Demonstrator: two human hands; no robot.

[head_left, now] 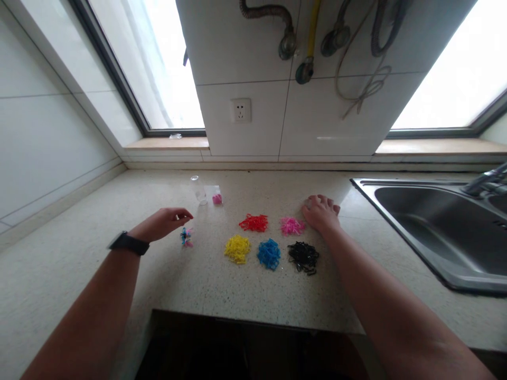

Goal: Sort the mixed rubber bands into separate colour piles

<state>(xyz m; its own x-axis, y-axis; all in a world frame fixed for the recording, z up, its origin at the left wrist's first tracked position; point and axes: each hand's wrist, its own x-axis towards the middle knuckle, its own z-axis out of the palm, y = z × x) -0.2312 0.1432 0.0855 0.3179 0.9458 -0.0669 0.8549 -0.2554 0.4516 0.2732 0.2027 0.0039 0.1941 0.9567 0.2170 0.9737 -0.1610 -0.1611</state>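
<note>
My left hand (171, 217) hovers just above the counter on the left, thumb and fingertips drawn together. Anything between those tips is too small to make out. Just below it lies a small cluster of blue, pink and black pieces (186, 237). My right hand (321, 211) rests palm down on the counter, fingers spread, holding nothing. Beside it is a heap of small pink pieces (292, 226). Further heaps of thin, loop-like pieces lie between the hands: red (254, 222), yellow (237, 249), blue (269, 254) and black (303, 256).
Behind my left hand are a clear plastic cup or tube (200, 192) and a small clear bag (216, 197) with something pink inside. A steel sink (428, 232) is set into the counter (206, 290) at right. A wall socket (241, 110) and hoses (312, 31) are behind.
</note>
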